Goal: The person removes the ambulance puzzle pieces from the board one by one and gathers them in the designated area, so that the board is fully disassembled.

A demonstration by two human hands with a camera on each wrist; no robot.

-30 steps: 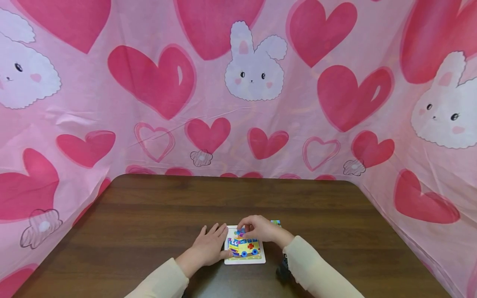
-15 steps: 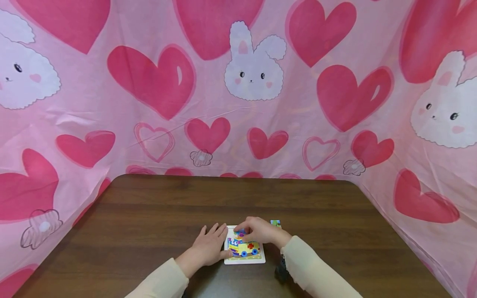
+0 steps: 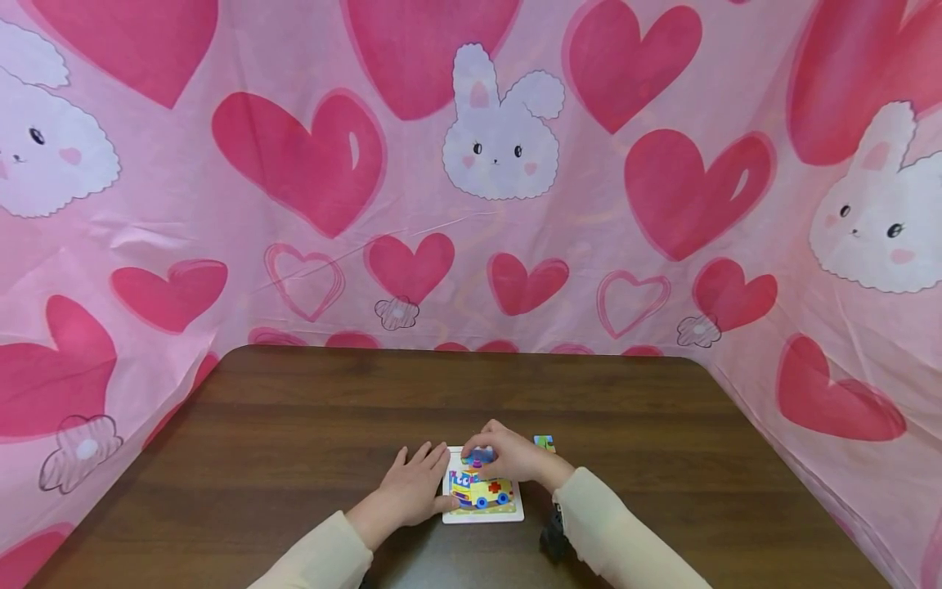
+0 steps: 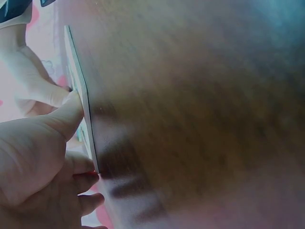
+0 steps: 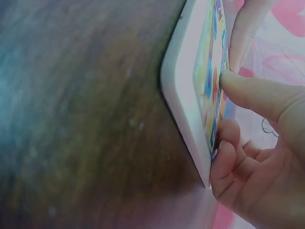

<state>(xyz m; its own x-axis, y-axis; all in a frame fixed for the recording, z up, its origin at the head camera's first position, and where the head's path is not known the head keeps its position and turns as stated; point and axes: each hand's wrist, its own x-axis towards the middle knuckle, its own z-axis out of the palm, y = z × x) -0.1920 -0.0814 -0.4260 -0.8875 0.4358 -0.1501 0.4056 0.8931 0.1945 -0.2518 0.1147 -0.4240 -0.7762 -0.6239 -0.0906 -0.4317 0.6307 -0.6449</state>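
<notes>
A jigsaw puzzle board [image 3: 483, 517] with a white rim lies on the table, showing a yellow ambulance with a red cross. My left hand [image 3: 412, 488] rests at its left side, fingers spread, the thumb on the lower left rim. Over the upper part of the board, my right hand [image 3: 511, 452] pinches a blue and purple puzzle piece [image 3: 478, 457] between thumb and fingers. In the right wrist view the thumb [image 5: 248, 93] bears on the picture surface, with other fingers curled at the board's edge. The hand hides part of the ambulance's top.
Just behind the right wrist, a loose green and blue puzzle piece [image 3: 544, 442] lies on the brown wooden table [image 3: 331, 409]. A black wrist device [image 3: 553, 536] hangs under the right sleeve. Pink cloth [image 3: 412, 204] with hearts and rabbits stands around the table.
My right hand has shifted slightly over the top of the board, its fingers adjusting on the blue and purple piece. More of the loose green piece shows. The left hand stays put.
</notes>
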